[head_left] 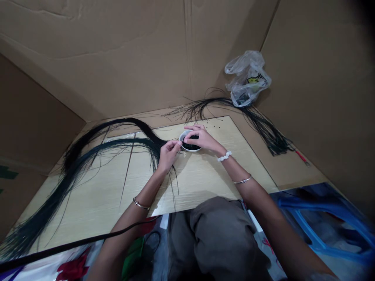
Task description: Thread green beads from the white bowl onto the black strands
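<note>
A small white bowl with a black mass of tiny pieces inside stands near the board's far edge. Over it, my right hand has thumb and index finger pinched together; whatever lies between the fingertips is too small to make out. My left hand is closed at the bowl's left rim, its fingertips pinching what looks like a thin dark strand. Behind and under that hand runs a black bundle of long thin strands, beside a dark green bundle. A few loose ends hang below my left wrist.
A pale board lies across my lap, with several black specks beyond the bowl. Cardboard walls enclose it. Back right are a plastic bag and another dark strand bundle with a red end. A blue plastic stool stands lower right.
</note>
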Demonstrator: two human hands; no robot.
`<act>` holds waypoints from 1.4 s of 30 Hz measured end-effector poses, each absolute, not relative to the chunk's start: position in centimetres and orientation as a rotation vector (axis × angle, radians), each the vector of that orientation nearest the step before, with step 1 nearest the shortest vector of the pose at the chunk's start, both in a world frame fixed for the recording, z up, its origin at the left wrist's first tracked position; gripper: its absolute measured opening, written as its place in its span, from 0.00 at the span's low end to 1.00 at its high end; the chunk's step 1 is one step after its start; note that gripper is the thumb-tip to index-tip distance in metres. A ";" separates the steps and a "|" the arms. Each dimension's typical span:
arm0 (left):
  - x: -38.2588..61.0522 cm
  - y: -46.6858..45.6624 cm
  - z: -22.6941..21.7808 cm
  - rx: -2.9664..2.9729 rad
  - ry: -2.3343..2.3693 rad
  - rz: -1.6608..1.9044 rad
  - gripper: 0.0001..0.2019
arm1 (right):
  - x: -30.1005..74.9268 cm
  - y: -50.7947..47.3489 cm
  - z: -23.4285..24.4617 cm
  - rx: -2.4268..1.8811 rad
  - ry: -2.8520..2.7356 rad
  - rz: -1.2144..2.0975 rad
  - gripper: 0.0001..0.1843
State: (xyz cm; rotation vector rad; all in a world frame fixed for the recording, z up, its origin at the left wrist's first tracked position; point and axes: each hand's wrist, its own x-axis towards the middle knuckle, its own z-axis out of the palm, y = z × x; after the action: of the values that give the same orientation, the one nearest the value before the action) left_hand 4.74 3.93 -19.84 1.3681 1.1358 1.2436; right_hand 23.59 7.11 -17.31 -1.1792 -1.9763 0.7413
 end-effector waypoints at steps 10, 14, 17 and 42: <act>4.7 4.0 -19.9 1.349 1.123 1.311 0.16 | 23.2 6.7 -17.4 -1.199 -1.965 0.743 0.05; 4.7 4.0 -19.9 1.322 1.143 1.324 0.17 | 23.0 6.4 -17.1 -1.240 -1.957 0.737 0.05; 4.7 4.0 -19.9 1.308 1.147 1.319 0.18 | 22.9 6.2 -16.8 -1.235 -1.953 0.736 0.05; 4.6 4.1 -20.2 1.352 1.182 1.325 0.17 | 24.2 7.1 -17.6 -1.349 -1.924 0.611 0.13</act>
State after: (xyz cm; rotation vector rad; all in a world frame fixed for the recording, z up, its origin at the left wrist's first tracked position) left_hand 4.65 4.07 -20.16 1.3515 1.1820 1.3253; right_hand 24.18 7.13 -17.64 -1.3489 -1.9235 0.6113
